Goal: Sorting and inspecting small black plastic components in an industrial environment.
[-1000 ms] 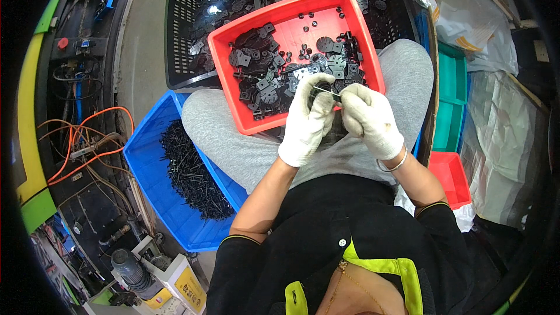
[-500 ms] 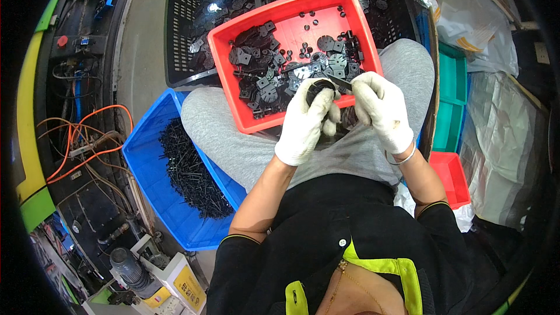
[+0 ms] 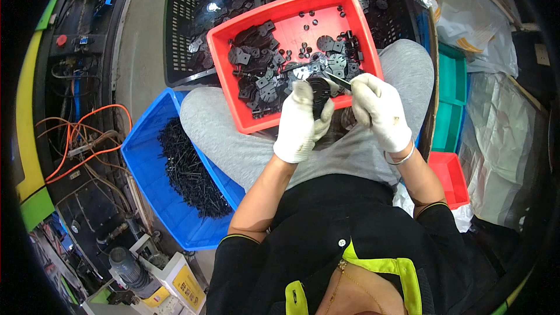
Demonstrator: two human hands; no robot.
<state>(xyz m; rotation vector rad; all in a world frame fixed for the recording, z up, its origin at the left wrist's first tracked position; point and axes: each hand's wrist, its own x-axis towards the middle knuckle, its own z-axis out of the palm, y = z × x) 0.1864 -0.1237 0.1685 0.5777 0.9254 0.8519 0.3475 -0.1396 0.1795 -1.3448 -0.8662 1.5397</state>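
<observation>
In white gloves, both my hands work above the near edge of a red bin (image 3: 280,121). My left hand (image 3: 296,123) grips a black round plastic part (image 3: 319,94), its disc face turned up between thumb and fingers. Closed on a small knife (image 3: 339,80), my right hand (image 3: 379,108) points the thin blade up and left. The blade tip is a little to the right of the round part. Beneath lie many black flat plastic parts (image 3: 265,81) in the bin, with several small black rings (image 3: 305,49) on its bare floor.
The bin rests on my lap. Black crates (image 3: 181,52) full of similar parts stand beyond it. To the left is a blue bin (image 3: 146,157) of thin black pieces, near machinery with orange cable (image 3: 87,116). Green trays (image 3: 449,99) and a small red tray (image 3: 449,178) sit at right.
My left hand has turned the round part so that more of its face shows, and the fingers have shifted round it. The right hand with the knife has hardly moved.
</observation>
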